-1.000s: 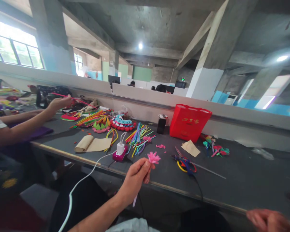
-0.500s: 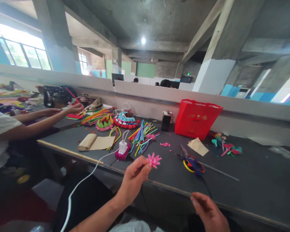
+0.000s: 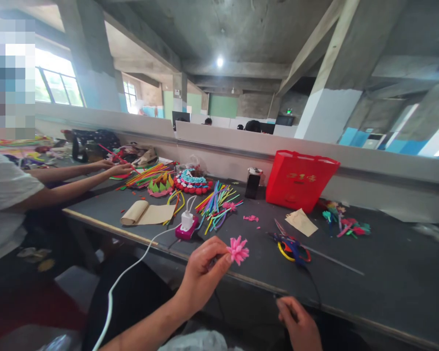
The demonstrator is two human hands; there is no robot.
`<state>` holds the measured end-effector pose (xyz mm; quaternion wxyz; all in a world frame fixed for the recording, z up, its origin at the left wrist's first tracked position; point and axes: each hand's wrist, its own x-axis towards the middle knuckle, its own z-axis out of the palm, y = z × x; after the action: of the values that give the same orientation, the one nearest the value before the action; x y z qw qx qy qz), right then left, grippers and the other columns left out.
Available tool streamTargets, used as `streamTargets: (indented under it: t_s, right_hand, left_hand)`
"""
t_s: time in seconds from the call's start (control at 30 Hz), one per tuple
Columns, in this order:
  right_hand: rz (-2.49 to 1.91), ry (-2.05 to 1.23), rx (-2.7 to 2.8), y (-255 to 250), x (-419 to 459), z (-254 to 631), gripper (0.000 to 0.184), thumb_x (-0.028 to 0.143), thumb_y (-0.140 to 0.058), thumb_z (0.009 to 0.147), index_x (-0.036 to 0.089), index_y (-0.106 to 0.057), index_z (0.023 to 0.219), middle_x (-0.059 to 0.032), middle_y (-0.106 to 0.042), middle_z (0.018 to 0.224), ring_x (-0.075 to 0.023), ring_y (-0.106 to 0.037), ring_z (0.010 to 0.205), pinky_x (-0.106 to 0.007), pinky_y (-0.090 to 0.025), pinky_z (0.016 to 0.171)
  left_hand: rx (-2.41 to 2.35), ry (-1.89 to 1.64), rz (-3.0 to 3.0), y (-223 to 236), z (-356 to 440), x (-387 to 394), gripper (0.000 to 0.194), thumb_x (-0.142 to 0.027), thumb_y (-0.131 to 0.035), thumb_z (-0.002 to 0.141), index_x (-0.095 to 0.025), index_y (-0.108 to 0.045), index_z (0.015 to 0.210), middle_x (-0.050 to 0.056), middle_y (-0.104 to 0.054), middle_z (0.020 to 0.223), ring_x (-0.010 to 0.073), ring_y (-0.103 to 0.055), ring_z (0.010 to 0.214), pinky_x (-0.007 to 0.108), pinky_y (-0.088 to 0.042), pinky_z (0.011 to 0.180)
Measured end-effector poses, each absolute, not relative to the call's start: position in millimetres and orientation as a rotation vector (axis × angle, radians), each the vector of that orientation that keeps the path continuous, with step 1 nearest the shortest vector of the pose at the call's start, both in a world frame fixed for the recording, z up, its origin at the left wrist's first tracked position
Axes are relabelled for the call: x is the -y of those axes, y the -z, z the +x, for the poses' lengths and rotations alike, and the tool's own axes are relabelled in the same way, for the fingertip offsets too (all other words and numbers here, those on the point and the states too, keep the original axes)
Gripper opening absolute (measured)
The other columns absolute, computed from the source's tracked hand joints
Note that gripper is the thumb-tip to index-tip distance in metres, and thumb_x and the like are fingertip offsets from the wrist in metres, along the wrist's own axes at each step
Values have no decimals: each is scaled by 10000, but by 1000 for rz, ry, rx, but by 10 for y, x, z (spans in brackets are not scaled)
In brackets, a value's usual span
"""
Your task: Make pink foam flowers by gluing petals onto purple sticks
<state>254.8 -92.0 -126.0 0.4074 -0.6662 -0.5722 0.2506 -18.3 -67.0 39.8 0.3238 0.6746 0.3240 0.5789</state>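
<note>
My left hand (image 3: 208,268) pinches a pink pipe-cleaner flower (image 3: 238,250) by its base, above the table's front edge. The petals fan out to the right of the fingertips. Lower right, my right hand (image 3: 299,319) is closed with curled fingers in front of the table edge. A small dark tip shows by its fingers, too unclear to name. Scissors (image 3: 294,251) with red, yellow and blue handles lie on the table beyond this hand. Pink snippets (image 3: 250,218) and a bundle of coloured pipe cleaners (image 3: 219,204) lie behind the flower.
A white charger (image 3: 186,221) on a magenta socket block (image 3: 186,233) trails a white cable. A red bag (image 3: 302,180), a dark bottle (image 3: 253,184), brown paper (image 3: 302,223) and finished flowers (image 3: 346,224) stand or lie farther back. At left, a co-worker's hands (image 3: 113,168) hold a pink strip.
My left hand has moved slightly right, and the flower has turned to face the camera more. My right hand has shifted left, its fingers more closed. The co-worker's hands have come closer together.
</note>
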Motion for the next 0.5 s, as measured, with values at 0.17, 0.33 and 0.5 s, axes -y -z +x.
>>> streamTargets:
  t_s: [0.17,0.33,0.5]
  right_hand:
    - [-1711,-841,1554,1679,871,2503,356,509,-499,705,226,-695,795,-76,-749,835,-258,-711,793,-320,-525,759]
    - [-1747,-902,1709,1773,988,2336,204,393,-553,640,238,-608,519,-12,-656,568,-220,-637,609,-297,-463,630]
    - [-1812,-952,1712,1806,1119,2199,166,346,-600,621,239,-609,495,12,-636,533,-193,-619,602,-253,-419,573]
  left_hand:
    - [-867,-1494,1762,-387,-154,684,174,-282,-609,894,-162,-672,785,43,-575,765,144,-518,710,259,-390,645]
    - [-880,-1434,1624,-319,-118,670,217,-343,-623,880,-160,-659,768,21,-536,741,120,-469,669,232,-358,584]
    - [-855,-1324,1372,-282,48,309,302,-440,-679,807,-156,-613,725,-47,-402,614,72,-325,533,212,-237,478]
